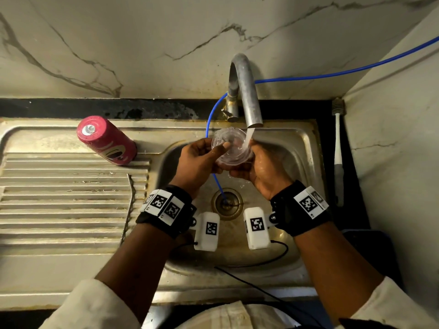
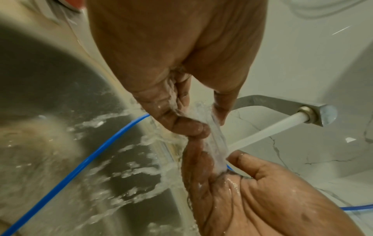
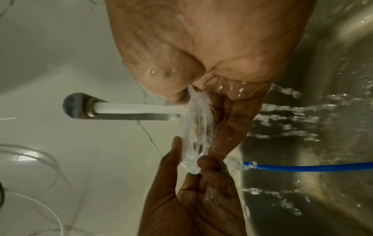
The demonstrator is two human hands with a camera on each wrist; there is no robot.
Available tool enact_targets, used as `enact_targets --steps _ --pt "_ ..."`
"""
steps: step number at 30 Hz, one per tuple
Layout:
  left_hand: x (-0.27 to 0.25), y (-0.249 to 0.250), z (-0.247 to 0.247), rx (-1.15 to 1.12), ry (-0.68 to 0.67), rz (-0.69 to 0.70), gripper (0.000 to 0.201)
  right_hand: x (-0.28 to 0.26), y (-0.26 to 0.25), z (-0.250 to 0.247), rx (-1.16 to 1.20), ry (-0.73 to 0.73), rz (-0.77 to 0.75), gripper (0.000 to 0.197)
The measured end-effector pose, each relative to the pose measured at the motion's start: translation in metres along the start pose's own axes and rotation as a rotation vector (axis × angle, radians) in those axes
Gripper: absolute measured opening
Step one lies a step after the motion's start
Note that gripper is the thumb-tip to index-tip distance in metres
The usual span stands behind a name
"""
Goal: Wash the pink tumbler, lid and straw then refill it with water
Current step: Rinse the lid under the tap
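Both hands hold the clear round lid (image 1: 231,146) over the sink basin, under the running stream (image 1: 249,137) from the tap (image 1: 244,91). My left hand (image 1: 221,155) pinches its left rim, thumb on top. On the opposite rim my right hand (image 1: 249,159) grips it, wet with water. In the wrist views the lid (image 2: 216,138) (image 3: 195,135) shows edge-on between thumbs and fingers, water spraying off it. The pink tumbler (image 1: 107,141) stands upside down on the drainboard, left of the basin. A thin bent metal rod (image 1: 129,205), possibly the straw, lies on the drainboard.
A blue hose (image 1: 209,119) runs from the wall past the tap down into the drain (image 1: 226,204). A white long-handled brush (image 1: 338,157) leans in the gap right of the sink (image 1: 306,148). Marble wall rises close behind the tap.
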State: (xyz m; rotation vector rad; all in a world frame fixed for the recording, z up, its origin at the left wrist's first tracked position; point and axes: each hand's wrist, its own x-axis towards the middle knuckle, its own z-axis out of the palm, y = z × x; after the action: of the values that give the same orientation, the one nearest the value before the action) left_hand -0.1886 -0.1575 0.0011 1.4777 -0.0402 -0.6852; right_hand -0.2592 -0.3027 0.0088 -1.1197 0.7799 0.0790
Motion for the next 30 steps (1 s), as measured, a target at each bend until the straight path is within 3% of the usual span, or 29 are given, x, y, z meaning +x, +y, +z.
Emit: enact_targets --steps 3,8,11,15,19,21,24,26,30 --pt "-0.003 0.002 0.004 0.057 -0.005 0.044 0.025 -0.007 0.0 -0.002 0.006 0.018 0.002 0.05" --pt "-0.002 0.001 0.022 0.315 -0.093 0.195 0.036 -0.016 0.01 -0.02 0.147 0.035 0.085 0.074" --pt "-0.003 0.0 0.033 0.454 -0.148 0.249 0.031 -0.022 0.01 -0.03 0.277 0.033 0.09 0.07" --pt "-0.001 -0.006 0.031 0.453 -0.156 0.308 0.035 -0.02 0.005 -0.039 0.2 0.011 0.019 0.059" --pt "-0.002 -0.01 0.017 0.276 -0.142 0.208 0.049 -0.017 0.002 -0.032 -0.024 0.022 -0.201 0.038" --pt "-0.003 -0.01 0.009 0.089 -0.158 0.136 0.048 -0.015 0.005 -0.03 -0.302 0.062 -0.45 0.035" --pt "-0.005 -0.005 0.001 -0.116 -0.135 -0.05 0.053 -0.006 0.015 -0.029 -0.782 0.074 -0.87 0.044" --pt "-0.006 -0.003 0.002 -0.197 -0.098 -0.142 0.042 -0.003 0.02 -0.027 -0.911 0.01 -0.911 0.05" --pt "-0.004 -0.002 0.005 -0.174 -0.114 -0.105 0.035 -0.006 0.024 -0.038 -0.999 -0.03 -0.881 0.042"
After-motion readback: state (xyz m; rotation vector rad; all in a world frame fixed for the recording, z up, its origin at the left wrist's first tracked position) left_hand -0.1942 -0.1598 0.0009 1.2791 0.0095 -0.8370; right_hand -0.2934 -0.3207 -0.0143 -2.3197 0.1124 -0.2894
